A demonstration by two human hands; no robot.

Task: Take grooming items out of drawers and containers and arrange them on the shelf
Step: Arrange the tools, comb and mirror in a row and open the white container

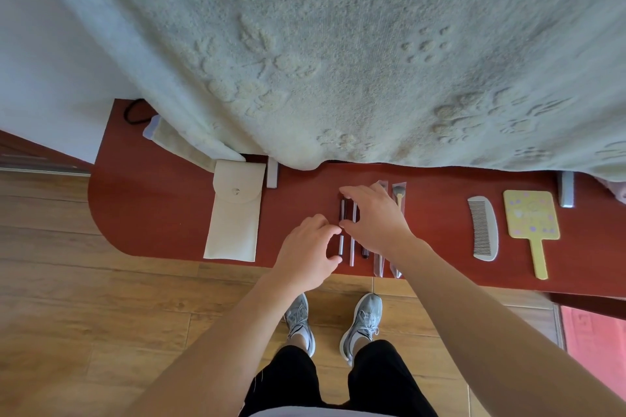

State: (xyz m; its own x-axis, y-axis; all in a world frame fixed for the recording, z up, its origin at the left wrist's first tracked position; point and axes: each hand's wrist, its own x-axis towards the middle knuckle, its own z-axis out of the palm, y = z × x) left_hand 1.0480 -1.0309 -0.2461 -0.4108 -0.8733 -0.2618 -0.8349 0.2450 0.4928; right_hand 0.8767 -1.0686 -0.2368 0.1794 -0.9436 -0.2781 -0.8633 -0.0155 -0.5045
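Both hands over a row of slim makeup tools on the red shelf [142, 213], mid-shelf, just right of the white pouch [233, 213]. Left hand [310, 252] has its fingers [333, 230] curled, pinching at the near end of the dark pencil [342, 213]; contact likely, not certain. Right hand [376, 217] is spread, fingers apart, hovering on or over the pale stick [354, 213] and the wrapped brushes [398, 193]. Comb [482, 228] and yellow hand mirror [531, 223] lie further right, well apart from the row. Towel [338, 44] hangs down to the far edge.

Risks: round pencils roll when nudged, and near ends sit close to the shelf edge, so one could drop to the floor. The right palm may sweep the brushes out of line.
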